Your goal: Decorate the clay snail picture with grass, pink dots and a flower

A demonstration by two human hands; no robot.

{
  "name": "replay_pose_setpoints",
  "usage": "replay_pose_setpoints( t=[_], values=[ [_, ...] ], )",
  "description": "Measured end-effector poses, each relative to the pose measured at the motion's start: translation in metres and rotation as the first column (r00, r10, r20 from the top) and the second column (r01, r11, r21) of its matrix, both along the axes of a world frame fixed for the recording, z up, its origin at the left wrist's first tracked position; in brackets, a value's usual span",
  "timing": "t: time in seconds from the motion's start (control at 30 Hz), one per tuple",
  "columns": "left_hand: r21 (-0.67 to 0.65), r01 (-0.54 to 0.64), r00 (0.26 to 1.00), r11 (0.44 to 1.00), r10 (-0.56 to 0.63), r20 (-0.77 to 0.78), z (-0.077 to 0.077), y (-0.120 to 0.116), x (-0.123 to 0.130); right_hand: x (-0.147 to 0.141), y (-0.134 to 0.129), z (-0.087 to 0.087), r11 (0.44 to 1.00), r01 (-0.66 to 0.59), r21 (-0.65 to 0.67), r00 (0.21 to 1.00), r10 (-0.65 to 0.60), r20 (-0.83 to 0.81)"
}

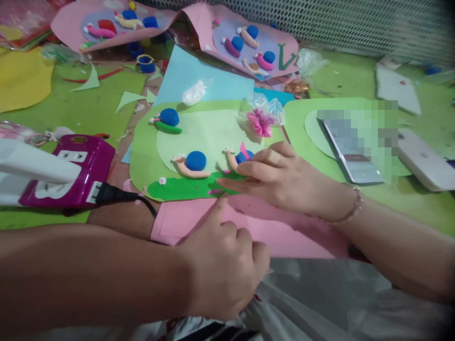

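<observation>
Two bare hands work over a handmade card on a cluttered green desk [350,78]. The light green card [142,154], with rounded corners and a paler oval in its middle, lies at the centre, in front of the person. A long green strip [170,189] runs along its near edge, dotted with small pink bits and a white flower.

Three snails with blue shells sit on the card: one at far left [169,118] on a green base, one near the middle [195,163] just above the strip, and one to its right [232,158], partly covered by the right hand [275,177]. That hand, wearing a bead bracelet, reaches in from the right with fingers stretched low over the strip; whether it pinches anything cannot be told. The left hand [229,265] comes from the left, index finger extended to the strip's near edge, the other fingers curled; its palm is hidden.

A bag of pink clay [261,124] rests on the card's far right part. A pink sheet [199,215] lies under the near edge. A purple power strip [95,154] stands to the left, phones [426,161] to the right. Pink sheets [67,26] with more snails lie at the far side.
</observation>
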State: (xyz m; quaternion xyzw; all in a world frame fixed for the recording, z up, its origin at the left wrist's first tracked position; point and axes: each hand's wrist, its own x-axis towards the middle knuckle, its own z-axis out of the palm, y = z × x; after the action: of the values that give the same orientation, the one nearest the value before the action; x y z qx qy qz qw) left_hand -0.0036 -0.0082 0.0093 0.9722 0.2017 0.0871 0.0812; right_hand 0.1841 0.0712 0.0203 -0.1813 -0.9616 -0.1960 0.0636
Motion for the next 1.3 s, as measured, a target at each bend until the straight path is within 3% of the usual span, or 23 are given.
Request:
replay_pose_setpoints(
  t=[0.2, 0.47, 0.77, 0.87, 1.17, 1.3],
  values=[
    [0.031, -0.001, 1.000, 1.000, 0.001, 0.013, -0.001, 0.000, 0.000, -0.007, -0.001, -0.001, 0.992, 0.025, -0.127, 0.999, -0.019, 0.051],
    [0.022, 0.003, 1.000, 1.000, -0.003, -0.012, 0.001, 0.000, 0.000, 0.005, 0.001, 0.009, 0.999, -0.010, -0.041, 0.998, 0.007, -0.063],
    [0.014, 0.012, 1.000, 1.000, -0.012, -0.011, 0.000, 0.001, 0.000, 0.001, 0.003, 0.004, 0.996, -0.022, -0.090, 0.999, 0.026, 0.038],
    [0.005, 0.014, 1.000, 1.000, -0.014, -0.016, 0.000, 0.001, 0.000, 0.003, 0.006, 0.004, 0.992, -0.040, -0.122, 0.999, 0.040, -0.001],
    [0.015, 0.015, 1.000, 1.000, -0.014, -0.018, -0.002, 0.002, 0.000, 0.000, 0.005, 0.003, 0.997, -0.009, -0.078, 0.999, 0.013, 0.049],
    [0.009, 0.008, 1.000, 1.000, -0.008, -0.005, -0.001, 0.002, 0.000, 0.009, 0.005, 0.014, 0.995, -0.051, -0.083, 0.996, 0.045, -0.079]
  ],
)
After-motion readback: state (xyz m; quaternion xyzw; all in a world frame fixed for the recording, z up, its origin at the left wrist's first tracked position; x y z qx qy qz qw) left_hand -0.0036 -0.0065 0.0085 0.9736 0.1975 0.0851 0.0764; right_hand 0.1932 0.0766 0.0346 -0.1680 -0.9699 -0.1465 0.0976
